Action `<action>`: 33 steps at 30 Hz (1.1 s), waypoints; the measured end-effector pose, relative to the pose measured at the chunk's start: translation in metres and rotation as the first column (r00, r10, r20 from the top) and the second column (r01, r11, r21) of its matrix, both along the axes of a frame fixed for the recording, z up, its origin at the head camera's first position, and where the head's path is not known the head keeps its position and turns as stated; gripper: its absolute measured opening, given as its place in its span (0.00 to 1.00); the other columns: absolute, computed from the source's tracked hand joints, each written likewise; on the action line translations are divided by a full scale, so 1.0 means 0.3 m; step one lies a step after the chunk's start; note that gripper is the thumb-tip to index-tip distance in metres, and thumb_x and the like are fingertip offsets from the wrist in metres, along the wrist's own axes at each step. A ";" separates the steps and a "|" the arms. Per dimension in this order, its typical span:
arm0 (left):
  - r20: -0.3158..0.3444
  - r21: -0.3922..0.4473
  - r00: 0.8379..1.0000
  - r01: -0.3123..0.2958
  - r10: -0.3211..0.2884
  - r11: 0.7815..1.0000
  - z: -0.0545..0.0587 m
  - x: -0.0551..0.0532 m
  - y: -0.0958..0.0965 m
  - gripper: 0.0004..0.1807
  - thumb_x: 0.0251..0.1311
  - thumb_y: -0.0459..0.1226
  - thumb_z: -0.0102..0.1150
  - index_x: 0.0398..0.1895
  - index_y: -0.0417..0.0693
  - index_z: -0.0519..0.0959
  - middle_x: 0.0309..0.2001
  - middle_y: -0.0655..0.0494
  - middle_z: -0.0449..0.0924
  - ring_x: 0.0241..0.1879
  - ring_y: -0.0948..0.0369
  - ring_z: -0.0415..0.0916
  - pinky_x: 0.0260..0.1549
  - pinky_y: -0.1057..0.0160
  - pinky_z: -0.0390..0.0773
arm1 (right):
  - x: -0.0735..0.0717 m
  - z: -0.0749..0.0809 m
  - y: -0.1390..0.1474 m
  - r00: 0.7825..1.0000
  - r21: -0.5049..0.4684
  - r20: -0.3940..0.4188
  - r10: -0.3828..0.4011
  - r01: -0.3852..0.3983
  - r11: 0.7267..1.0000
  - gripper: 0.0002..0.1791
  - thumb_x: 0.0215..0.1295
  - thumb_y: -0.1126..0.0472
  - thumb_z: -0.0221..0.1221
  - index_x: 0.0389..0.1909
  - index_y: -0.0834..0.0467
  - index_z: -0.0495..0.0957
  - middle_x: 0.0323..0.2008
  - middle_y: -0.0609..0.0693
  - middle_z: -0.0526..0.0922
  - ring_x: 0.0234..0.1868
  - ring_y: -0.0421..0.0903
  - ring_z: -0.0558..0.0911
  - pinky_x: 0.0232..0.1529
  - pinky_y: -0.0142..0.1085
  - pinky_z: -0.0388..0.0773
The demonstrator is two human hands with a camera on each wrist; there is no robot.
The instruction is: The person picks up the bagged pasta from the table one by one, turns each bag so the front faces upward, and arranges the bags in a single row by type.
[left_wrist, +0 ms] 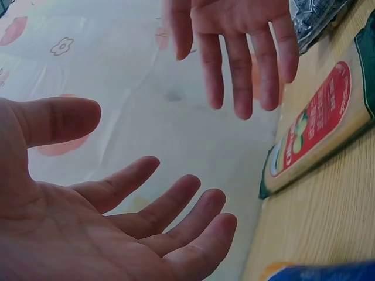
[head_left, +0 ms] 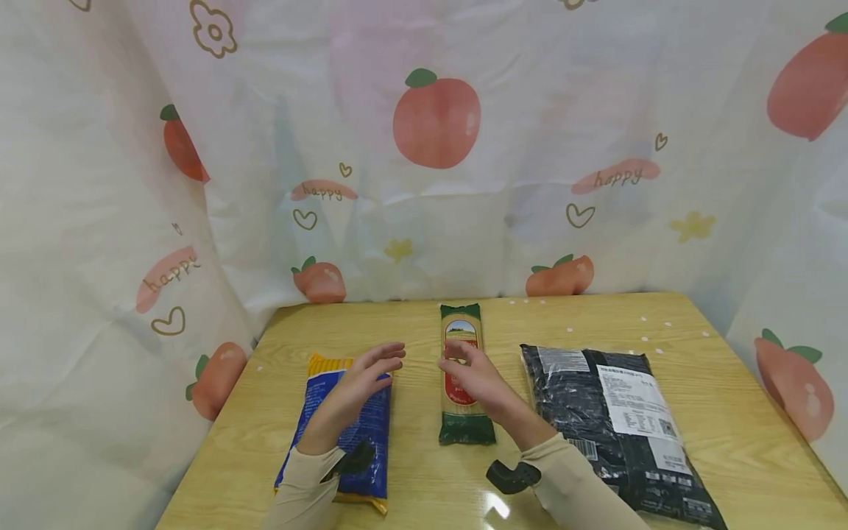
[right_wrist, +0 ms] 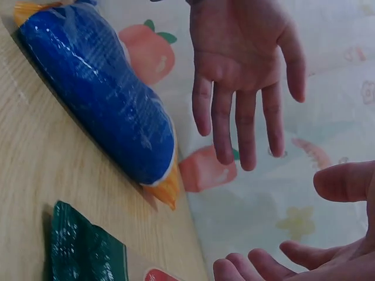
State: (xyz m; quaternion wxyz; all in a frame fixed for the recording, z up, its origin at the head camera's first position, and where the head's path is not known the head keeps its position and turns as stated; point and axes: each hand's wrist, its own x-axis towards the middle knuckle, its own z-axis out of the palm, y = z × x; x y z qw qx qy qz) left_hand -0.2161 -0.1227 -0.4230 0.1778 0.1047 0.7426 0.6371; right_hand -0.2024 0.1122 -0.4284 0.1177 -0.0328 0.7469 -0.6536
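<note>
Both hands are held up above the table, palms facing each other, with nothing in them. The left hand (head_left: 354, 390) hovers over a blue bag with yellow ends (head_left: 371, 442), its fingers extended and thumb apart. Over a pack of spaghetti (head_left: 467, 423) hovers the right hand (head_left: 483, 379), also with loosely extended fingers. The spaghetti pack has green ends and a red label, and lies lengthwise in the middle. To the right of that hand lies a large black plastic package (head_left: 570, 397) with white labels; the right forearm covers part of its near left side.
The wooden table (head_left: 411, 471) carries all three packages side by side. A white fabric curtain (head_left: 464, 243) printed with fruit and hearts hangs behind the table and along both sides. Small white specks (head_left: 644, 338) dot the table's far right part.
</note>
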 end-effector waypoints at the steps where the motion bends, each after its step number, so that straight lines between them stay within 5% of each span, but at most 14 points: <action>1: -0.006 0.005 1.000 -0.006 0.006 1.000 0.000 0.009 -0.015 0.29 0.79 0.43 0.48 0.78 0.44 0.63 0.78 0.40 0.62 0.77 0.41 0.60 0.77 0.36 0.56 | 0.005 -0.003 -0.007 1.000 -0.007 0.003 0.003 -0.003 1.000 0.31 0.79 0.58 0.54 0.77 0.64 0.60 0.74 0.67 0.65 0.73 0.66 0.69 0.71 0.61 0.70; 14: -0.035 -0.031 0.988 -0.151 0.150 0.988 -0.009 0.118 -0.170 0.27 0.79 0.37 0.46 0.76 0.37 0.64 0.77 0.37 0.63 0.77 0.40 0.60 0.76 0.37 0.60 | 0.057 -0.054 -0.099 0.997 0.004 0.017 0.076 -0.077 0.997 0.31 0.76 0.57 0.57 0.75 0.63 0.63 0.71 0.65 0.70 0.69 0.64 0.74 0.66 0.59 0.76; 24: -0.050 -0.100 0.972 -0.234 0.230 0.967 -0.024 0.156 -0.300 0.28 0.79 0.40 0.46 0.77 0.38 0.62 0.78 0.37 0.60 0.78 0.40 0.57 0.75 0.37 0.61 | 0.084 -0.084 -0.146 0.985 0.015 0.036 0.167 -0.167 0.986 0.35 0.75 0.56 0.58 0.76 0.67 0.60 0.72 0.69 0.68 0.70 0.68 0.73 0.63 0.56 0.79; 33: 0.019 -0.133 0.959 -0.279 0.284 0.951 -0.056 0.157 -0.398 0.33 0.80 0.42 0.43 0.80 0.36 0.52 0.81 0.33 0.46 0.81 0.36 0.42 0.78 0.30 0.40 | 0.104 -0.100 -0.178 0.979 0.024 0.066 0.191 -0.193 0.981 0.36 0.73 0.55 0.61 0.76 0.65 0.61 0.70 0.68 0.69 0.68 0.66 0.75 0.58 0.54 0.83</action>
